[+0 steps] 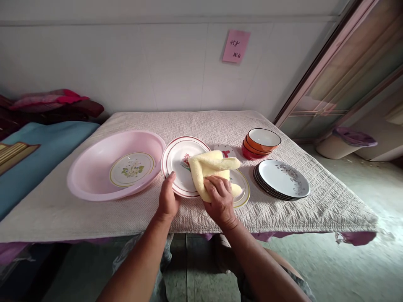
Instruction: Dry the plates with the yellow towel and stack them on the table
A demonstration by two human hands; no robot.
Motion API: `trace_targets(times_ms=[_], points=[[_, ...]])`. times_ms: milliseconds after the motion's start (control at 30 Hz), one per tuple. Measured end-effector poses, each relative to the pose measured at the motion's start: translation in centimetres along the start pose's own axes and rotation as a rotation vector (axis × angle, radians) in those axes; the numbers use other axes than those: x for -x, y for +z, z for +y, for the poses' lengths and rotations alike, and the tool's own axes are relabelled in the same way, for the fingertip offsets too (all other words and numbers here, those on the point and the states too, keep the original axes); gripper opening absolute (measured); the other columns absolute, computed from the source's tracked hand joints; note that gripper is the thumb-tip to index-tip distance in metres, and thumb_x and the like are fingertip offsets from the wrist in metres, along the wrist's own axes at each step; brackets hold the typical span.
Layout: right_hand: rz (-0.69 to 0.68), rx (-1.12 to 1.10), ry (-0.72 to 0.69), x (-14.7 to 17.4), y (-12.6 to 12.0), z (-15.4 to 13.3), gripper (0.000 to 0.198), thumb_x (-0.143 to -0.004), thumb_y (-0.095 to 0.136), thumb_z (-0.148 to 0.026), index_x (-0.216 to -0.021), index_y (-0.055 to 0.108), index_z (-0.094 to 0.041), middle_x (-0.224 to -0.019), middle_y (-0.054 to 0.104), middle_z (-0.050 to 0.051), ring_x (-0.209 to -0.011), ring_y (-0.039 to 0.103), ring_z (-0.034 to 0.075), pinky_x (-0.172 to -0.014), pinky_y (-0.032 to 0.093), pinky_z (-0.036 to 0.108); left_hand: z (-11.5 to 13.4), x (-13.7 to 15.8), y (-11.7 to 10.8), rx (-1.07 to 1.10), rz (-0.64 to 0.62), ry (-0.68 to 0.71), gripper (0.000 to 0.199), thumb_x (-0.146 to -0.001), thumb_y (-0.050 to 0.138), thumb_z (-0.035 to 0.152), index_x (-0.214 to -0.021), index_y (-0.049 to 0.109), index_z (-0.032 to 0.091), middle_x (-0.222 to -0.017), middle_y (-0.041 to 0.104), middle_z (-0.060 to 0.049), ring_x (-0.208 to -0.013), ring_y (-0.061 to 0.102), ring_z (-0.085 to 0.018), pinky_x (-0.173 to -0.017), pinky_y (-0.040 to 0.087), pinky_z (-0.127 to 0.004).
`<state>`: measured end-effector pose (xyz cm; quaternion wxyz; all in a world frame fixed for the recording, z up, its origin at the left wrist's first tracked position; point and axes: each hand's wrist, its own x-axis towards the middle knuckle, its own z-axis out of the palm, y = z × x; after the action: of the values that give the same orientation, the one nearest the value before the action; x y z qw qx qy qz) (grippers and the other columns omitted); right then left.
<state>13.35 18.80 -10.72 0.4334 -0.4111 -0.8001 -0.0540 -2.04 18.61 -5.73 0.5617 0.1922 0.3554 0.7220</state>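
Observation:
My left hand [168, 195] grips the near left rim of a white plate [179, 157] with red rings and a printed picture, its thumb on top. Bunched under my right hand [220, 197] is a yellow cloth [208, 165], which lies against the plate's right side and covers part of it. Beneath the cloth and to the right, a yellow-rimmed plate [244, 188] shows partly on the table. Behind the cloth another plate with a red design [225, 150] is half hidden.
Left stands a pink basin [91, 167] with a flower-patterned plate [132, 170] inside. On the right are stacked orange bowls [262, 140] and a stack of dark-edged plates [283, 180]. A quilted cloth [201, 123] covers the table. A pink note [236, 46] hangs on the wall.

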Motion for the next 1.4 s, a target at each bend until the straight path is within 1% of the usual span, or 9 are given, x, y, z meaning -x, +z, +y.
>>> trace_targets(times_ms=[100, 233, 467, 633, 767, 900, 1033, 1200, 1400], points=[[-0.006, -0.075, -0.02, 0.2, 1.0, -2.1, 0.035, -0.085, 0.057, -0.019, -0.12, 0.056, -0.018, -0.112, 0.063, 0.012, -0.103, 0.056, 0.027, -0.09, 0.045, 0.045, -1.2, 1.5, 1.0, 0.062, -0.033, -0.09, 0.031, -0.07, 0.069, 0.045, -0.081, 0.069, 0.016, -0.086, 0.073, -0.006, -0.105, 0.064, -0.027, -0.097, 0.046, -0.037], [0.02, -0.054, -0.065, -1.0, 0.5, -4.1, 0.028, -0.088, 0.053, -0.019, -0.115, 0.057, -0.016, -0.104, 0.064, 0.012, -0.093, 0.056, 0.025, -0.081, 0.047, 0.04, -3.1, 1.0, 0.0, 0.073, -0.008, -0.167, 0.027, -0.072, 0.068, 0.042, -0.076, 0.066, 0.015, -0.077, 0.069, -0.003, -0.098, 0.065, -0.024, -0.095, 0.047, -0.035], [0.024, 0.047, -0.026, -0.8, -0.3, 0.3, 0.036, -0.082, 0.056, -0.016, -0.119, 0.057, -0.016, -0.114, 0.061, 0.015, -0.109, 0.052, 0.03, -0.091, 0.044, 0.047, -0.4, -0.5, -0.4, 0.077, -0.048, -0.077, 0.032, -0.076, 0.065, 0.037, -0.1, 0.069, 0.016, -0.104, 0.072, -0.009, -0.115, 0.059, -0.027, -0.101, 0.043, -0.037], [-0.007, -0.081, -0.006, 0.5, 1.5, -1.6, 0.034, -0.085, 0.057, -0.019, -0.119, 0.057, -0.019, -0.112, 0.063, 0.012, -0.102, 0.055, 0.026, -0.09, 0.046, 0.045, -1.6, 1.4, 0.9, 0.1, -0.016, -0.103, 0.03, -0.075, 0.063, 0.045, -0.082, 0.068, 0.016, -0.083, 0.071, -0.006, -0.104, 0.063, -0.026, -0.096, 0.046, -0.036], [-0.004, -0.08, -0.05, -0.5, 0.9, -4.1, 0.03, -0.088, 0.054, -0.021, -0.118, 0.056, -0.017, -0.106, 0.064, 0.012, -0.094, 0.055, 0.025, -0.082, 0.046, 0.041, -3.5, 0.6, -0.5, 0.094, 0.054, -0.127, 0.024, -0.077, 0.064, 0.04, -0.069, 0.061, 0.018, -0.064, 0.062, 0.001, -0.086, 0.065, -0.019, -0.094, 0.046, -0.031], [0.009, 0.027, -0.075, -1.6, -0.5, -2.2, 0.034, -0.087, 0.052, -0.018, -0.12, 0.056, -0.017, -0.111, 0.062, 0.013, -0.102, 0.055, 0.026, -0.085, 0.044, 0.042, -2.2, -0.8, -1.5, 0.096, -0.001, -0.065, 0.024, -0.08, 0.062, 0.037, -0.091, 0.068, 0.017, -0.089, 0.072, -0.004, -0.101, 0.064, -0.021, -0.098, 0.044, -0.033], [0.058, 0.053, -0.01, -1.0, -0.1, 0.2, 0.038, -0.082, 0.055, -0.016, -0.12, 0.057, -0.018, -0.112, 0.062, 0.013, -0.109, 0.052, 0.029, -0.09, 0.043, 0.046, -0.2, 0.0, -0.2, 0.062, -0.024, -0.034, 0.031, -0.075, 0.066, 0.038, -0.098, 0.07, 0.017, -0.103, 0.073, -0.008, -0.116, 0.059, -0.028, -0.101, 0.044, -0.038], [0.04, -0.055, 0.028, 0.0, 1.4, -2.2, 0.031, -0.085, 0.057, -0.02, -0.116, 0.058, -0.019, -0.106, 0.064, 0.011, -0.096, 0.056, 0.025, -0.085, 0.045, 0.043, -1.7, 1.6, 0.7, 0.085, -0.062, -0.092, 0.039, -0.075, 0.065, 0.048, -0.094, 0.071, 0.014, -0.101, 0.073, -0.01, -0.115, 0.06, -0.029, -0.101, 0.044, -0.039], [-0.01, -0.039, -0.07, -1.2, 0.3, -3.7, 0.036, -0.085, 0.052, -0.018, -0.122, 0.054, -0.018, -0.11, 0.063, 0.013, -0.101, 0.055, 0.026, -0.085, 0.045, 0.043, -3.1, 0.0, -1.8, 0.013, -0.007, -0.043, 0.035, -0.078, 0.065, 0.045, -0.094, 0.069, 0.014, -0.097, 0.073, -0.007, -0.107, 0.063, -0.024, -0.096, 0.045, -0.035]])
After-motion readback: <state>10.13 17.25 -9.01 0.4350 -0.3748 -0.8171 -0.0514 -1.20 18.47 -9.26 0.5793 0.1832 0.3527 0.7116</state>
